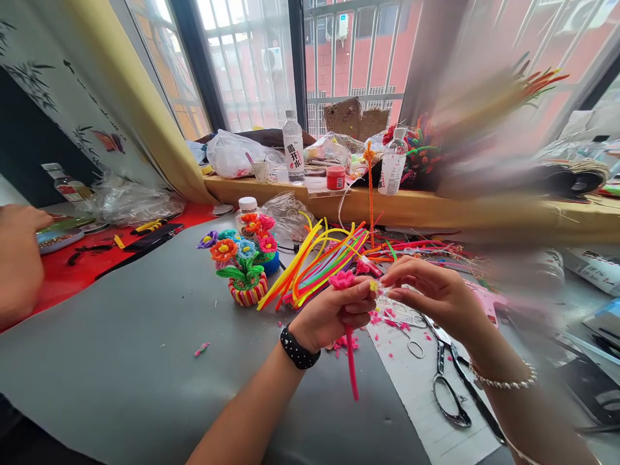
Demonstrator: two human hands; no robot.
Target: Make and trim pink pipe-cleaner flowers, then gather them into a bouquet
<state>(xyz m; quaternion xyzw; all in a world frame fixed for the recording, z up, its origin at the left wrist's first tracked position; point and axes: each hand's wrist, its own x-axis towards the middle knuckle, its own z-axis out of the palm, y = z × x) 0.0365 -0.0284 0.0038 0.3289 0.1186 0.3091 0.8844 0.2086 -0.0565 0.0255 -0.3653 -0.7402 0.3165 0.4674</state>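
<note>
My left hand, with a black dotted band at the wrist, is closed round a pink pipe cleaner flower. Its fuzzy pink stem hangs below the fist. A small yellow piece shows at the fingertips. Facing it, my right hand has thumb and index finger drawn close together beside the yellow piece; what lies between them is too small to name. Behind the hands lies a bundle of coloured pipe cleaners. Pipe cleaner flowers stand in a striped pot to the left.
Black-handled scissors and a smaller pair lie on white paper at right. A pink glue gun is behind my right forearm. Bottles line the sill. Another person's arm rests at far left. The far right is blurred.
</note>
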